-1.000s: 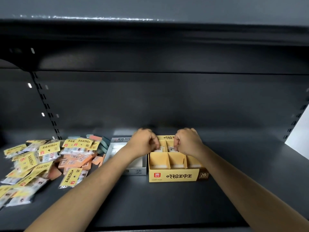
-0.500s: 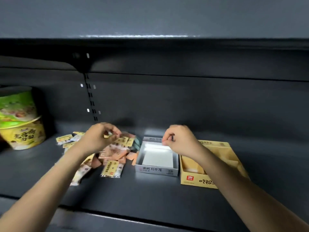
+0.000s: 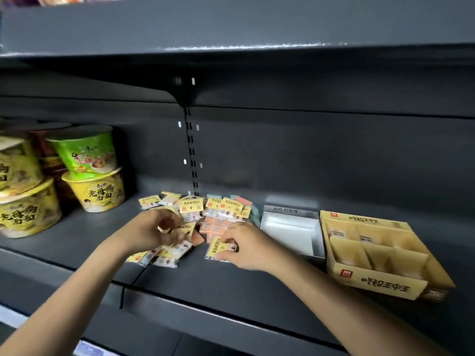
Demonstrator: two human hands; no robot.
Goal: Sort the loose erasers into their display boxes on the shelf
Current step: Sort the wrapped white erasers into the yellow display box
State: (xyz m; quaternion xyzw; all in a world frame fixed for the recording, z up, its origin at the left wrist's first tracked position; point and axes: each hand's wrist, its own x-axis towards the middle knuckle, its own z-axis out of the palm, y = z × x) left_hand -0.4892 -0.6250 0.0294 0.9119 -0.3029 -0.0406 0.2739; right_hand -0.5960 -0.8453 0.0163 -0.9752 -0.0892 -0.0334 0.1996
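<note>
Both hands have left the yellow display box (image 3: 380,255) for the eraser pile (image 3: 205,214) left of it: right hand (image 3: 246,249) pinches a yellow-label packet (image 3: 218,249), left hand (image 3: 151,231) fingers curl among packets, grip unclear — another load coming.

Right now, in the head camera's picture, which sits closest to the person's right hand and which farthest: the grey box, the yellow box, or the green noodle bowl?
From the right hand:
1. Grey box, just to its right.
2. Yellow box, further right, beside the grey one.
3. Green noodle bowl, far left, stacked on a yellow bowl.
</note>
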